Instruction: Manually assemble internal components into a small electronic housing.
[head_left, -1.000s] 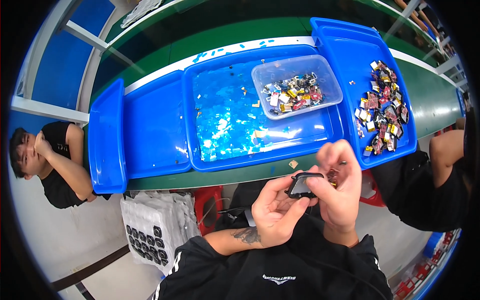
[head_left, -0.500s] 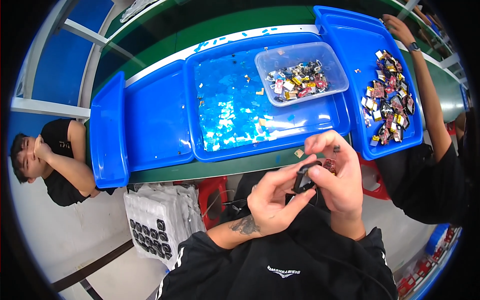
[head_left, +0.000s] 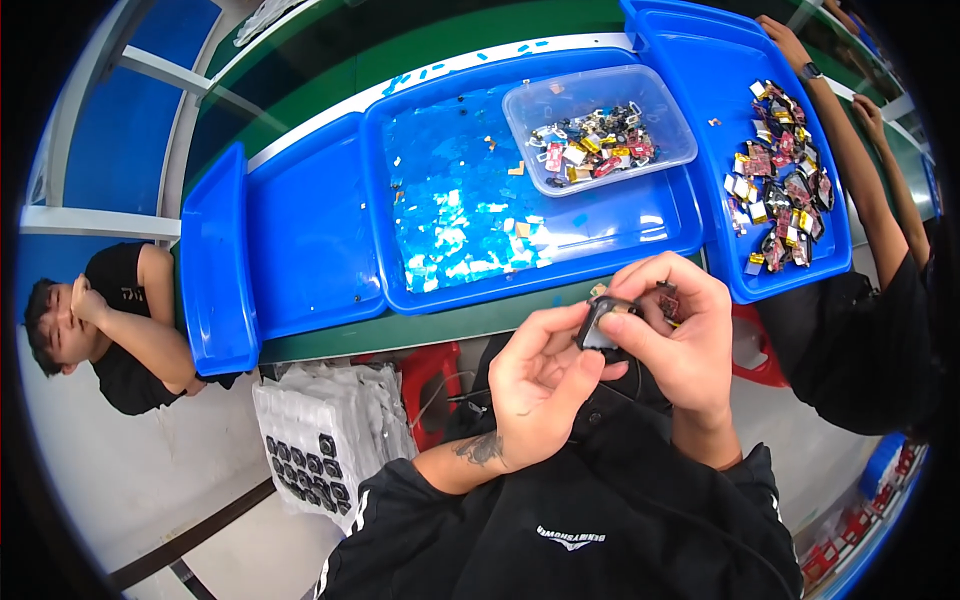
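Both my hands are raised in front of my chest, near the bench edge. A small black square-framed casing (head_left: 596,338) with a pale grey face is held between them. My left hand (head_left: 532,385) grips its left side with fingers and thumb. My right hand (head_left: 688,340) presses its thumb onto the casing's front, the fingers curled behind it. Beside those fingers, a small reddish circuit part (head_left: 668,300) shows in the right hand. Whether it is joined to the casing is hidden.
A blue tray (head_left: 385,210) holds blue film pieces and a clear plastic box (head_left: 520,130) of small electronic parts. More parts (head_left: 785,190) fill a right-hand blue tray (head_left: 740,280). White foam trays (head_left: 300,410) with black pieces stand lower left. One person (head_left: 130,320) sits left; another's arm (head_left: 850,150) reaches in right.
The casing has turned so its pale face shows more, and my right fingers have closed in behind it. The view has shifted slightly. A second forearm now shows at the far right.
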